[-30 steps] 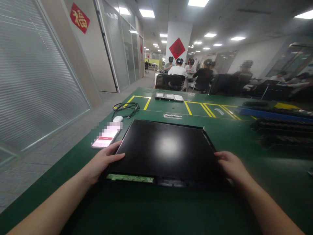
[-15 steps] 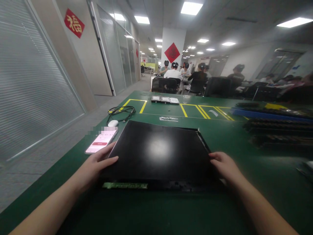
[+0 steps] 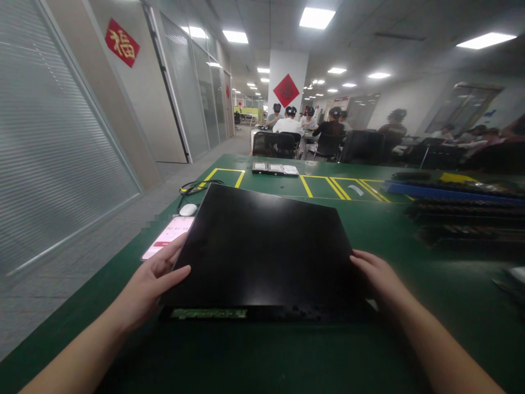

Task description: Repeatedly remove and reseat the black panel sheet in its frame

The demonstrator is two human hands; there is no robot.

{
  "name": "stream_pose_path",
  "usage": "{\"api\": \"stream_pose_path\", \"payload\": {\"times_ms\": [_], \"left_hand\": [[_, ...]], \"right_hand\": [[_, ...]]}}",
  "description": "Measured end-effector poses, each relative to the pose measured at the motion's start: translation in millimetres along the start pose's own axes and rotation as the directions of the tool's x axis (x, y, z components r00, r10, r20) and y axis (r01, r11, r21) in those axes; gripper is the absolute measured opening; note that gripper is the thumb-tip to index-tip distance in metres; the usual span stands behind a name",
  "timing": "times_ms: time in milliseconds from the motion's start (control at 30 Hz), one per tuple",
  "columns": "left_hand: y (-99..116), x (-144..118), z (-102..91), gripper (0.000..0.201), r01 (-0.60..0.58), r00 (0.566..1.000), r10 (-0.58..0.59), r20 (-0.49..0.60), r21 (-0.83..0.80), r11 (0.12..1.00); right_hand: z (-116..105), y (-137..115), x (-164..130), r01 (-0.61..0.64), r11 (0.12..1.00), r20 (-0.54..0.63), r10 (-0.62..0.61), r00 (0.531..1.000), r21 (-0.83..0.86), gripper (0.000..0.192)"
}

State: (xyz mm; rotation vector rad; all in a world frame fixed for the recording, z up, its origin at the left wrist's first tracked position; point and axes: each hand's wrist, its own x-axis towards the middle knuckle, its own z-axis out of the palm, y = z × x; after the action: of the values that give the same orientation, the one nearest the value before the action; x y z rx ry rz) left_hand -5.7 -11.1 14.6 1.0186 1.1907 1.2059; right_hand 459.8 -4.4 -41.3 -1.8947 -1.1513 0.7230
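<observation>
A flat black display panel (image 3: 266, 246) with a glossy face lies between my two hands, its far edge tilted up above the table. My left hand (image 3: 158, 273) grips its left edge, thumb on top and fingers beneath. On the opposite edge, my right hand (image 3: 373, 271) pinches the panel, with its lower fingers hidden. Along the near side runs a dark strip bearing a green circuit board (image 3: 209, 313). Whether that strip belongs to the panel or to a part under it, I cannot tell.
Left of the panel are a phone (image 3: 168, 236), a white mouse (image 3: 188, 209) and a coiled black cable (image 3: 192, 187). Several hard drives (image 3: 274, 168) lie at the back of the green table (image 3: 262, 355). Dark parts (image 3: 463, 213) are stacked on the right. People sit farther off.
The panel's far edge has risen and now hides the corner at its far right and the small pieces behind it. Both hands have kept hold of the sides.
</observation>
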Motion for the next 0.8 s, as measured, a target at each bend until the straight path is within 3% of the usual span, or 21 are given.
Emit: {"api": "stream_pose_path", "payload": {"times_ms": [133,233,333,433,500,633,667,767,800], "left_hand": [[5,2,-6.2,0.103,-0.022,0.999,0.022,-0.045,-0.009,1.000],[12,0,-12.1,0.104,-0.012,0.997,0.008,-0.083,-0.052,0.999],[16,-2,-16.5,0.100,0.015,0.994,-0.026,-0.109,-0.105,0.994],[14,-2,-18.7,0.096,0.033,0.994,-0.045,-0.101,-0.117,0.993],[11,0,-20.0,0.088,0.042,0.995,-0.052,-0.087,-0.113,0.993],[9,5,-23.4,0.068,0.033,0.991,-0.048,-0.122,-0.125,0.992],[8,6,-24.1,0.066,0.052,0.991,-0.067,-0.113,-0.130,0.990],[4,10,-24.9,0.067,0.101,0.994,-0.105,-0.038,-0.087,0.991],[1,11,-24.7,0.065,0.052,0.998,-0.054,-0.042,-0.046,0.998]], "right_hand": [[-5,-7,-2,-0.026,0.961,0.066,0.008,0.998,0.275,0.048],[-8,-19,-13,-0.021,0.849,0.128,-0.054,0.990,0.527,0.048],[-10,-29,-27,-0.067,0.789,0.176,-0.053,0.983,0.611,0.057],[-15,-24,-33,-0.060,0.853,0.160,-0.027,0.987,0.519,0.062],[-22,-13,-32,-0.145,0.907,0.191,0.073,0.979,0.394,0.056],[-32,12,-31,-0.052,0.934,-0.049,0.074,0.996,0.354,0.035],[-32,15,-32,-0.010,0.932,-0.124,0.059,0.990,0.362,0.034],[-34,18,-37,-0.006,0.938,-0.197,0.079,0.977,0.347,0.043],[-36,18,-37,0.021,0.957,-0.232,0.049,0.972,0.290,0.048]]}}
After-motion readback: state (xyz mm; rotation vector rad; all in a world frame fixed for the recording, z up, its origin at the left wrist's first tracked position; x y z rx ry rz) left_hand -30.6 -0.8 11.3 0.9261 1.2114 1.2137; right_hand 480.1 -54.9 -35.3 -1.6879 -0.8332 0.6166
